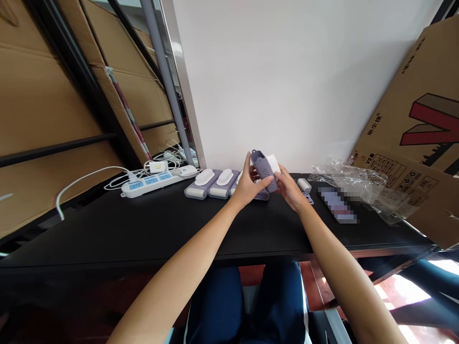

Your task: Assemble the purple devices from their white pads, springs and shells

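Above the black table, my left hand [248,184] grips a purple-grey holder [264,171] with small holes in its face. My right hand [289,189] is closed on a white brush-like piece [274,164] at the holder's right side; its fingertips are close to the holder too. Behind and left of my left hand, several purple-grey holders stand in a row, among them one at the left end [196,192], with white oval pieces [204,177] on top. A small white roll-like piece [304,185] lies right of my right hand, beside a flat purple piece [308,198].
A white power strip [152,183] with tangled cables lies at the left of the table [143,234]. On the right are a blurred phone-like object [337,205], crumpled clear plastic [351,179] and a large cardboard box [412,119]. A white wall [272,81] rises behind.
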Available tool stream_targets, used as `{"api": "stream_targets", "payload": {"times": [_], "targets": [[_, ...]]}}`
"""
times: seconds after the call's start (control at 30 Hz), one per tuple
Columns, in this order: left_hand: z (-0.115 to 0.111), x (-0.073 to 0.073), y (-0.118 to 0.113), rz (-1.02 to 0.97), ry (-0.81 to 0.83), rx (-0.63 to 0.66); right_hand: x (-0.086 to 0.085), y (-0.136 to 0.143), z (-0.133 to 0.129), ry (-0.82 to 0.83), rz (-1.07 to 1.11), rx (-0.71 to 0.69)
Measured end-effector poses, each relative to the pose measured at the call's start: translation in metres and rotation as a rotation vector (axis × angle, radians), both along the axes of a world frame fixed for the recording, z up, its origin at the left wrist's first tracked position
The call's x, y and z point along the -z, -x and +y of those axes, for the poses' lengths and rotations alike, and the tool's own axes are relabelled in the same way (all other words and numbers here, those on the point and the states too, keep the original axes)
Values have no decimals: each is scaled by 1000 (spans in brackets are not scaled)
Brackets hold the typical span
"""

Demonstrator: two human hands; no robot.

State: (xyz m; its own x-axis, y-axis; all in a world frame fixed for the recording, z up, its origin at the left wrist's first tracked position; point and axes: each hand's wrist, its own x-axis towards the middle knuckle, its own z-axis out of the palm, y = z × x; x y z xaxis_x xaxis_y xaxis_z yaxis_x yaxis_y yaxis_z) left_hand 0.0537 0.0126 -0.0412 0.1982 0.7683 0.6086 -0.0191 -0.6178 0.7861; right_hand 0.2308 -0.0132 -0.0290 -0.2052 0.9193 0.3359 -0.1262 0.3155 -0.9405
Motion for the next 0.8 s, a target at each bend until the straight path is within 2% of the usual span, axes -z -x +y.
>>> {"api": "stream_targets", "payload": {"times": [0.13,0.27,0.53,0.8], "targets": [[-8,3,1,249,-234,-163,6,1,4,44,52,-13],[-14,2,1,395,-375,-262,10,1,6,12,42,5],[-13,4,0,448,-463,-251,6,9,1,-42,89,81],[-15,5,-2,440,-441,-215,9,11,3,-66,72,177]]}}
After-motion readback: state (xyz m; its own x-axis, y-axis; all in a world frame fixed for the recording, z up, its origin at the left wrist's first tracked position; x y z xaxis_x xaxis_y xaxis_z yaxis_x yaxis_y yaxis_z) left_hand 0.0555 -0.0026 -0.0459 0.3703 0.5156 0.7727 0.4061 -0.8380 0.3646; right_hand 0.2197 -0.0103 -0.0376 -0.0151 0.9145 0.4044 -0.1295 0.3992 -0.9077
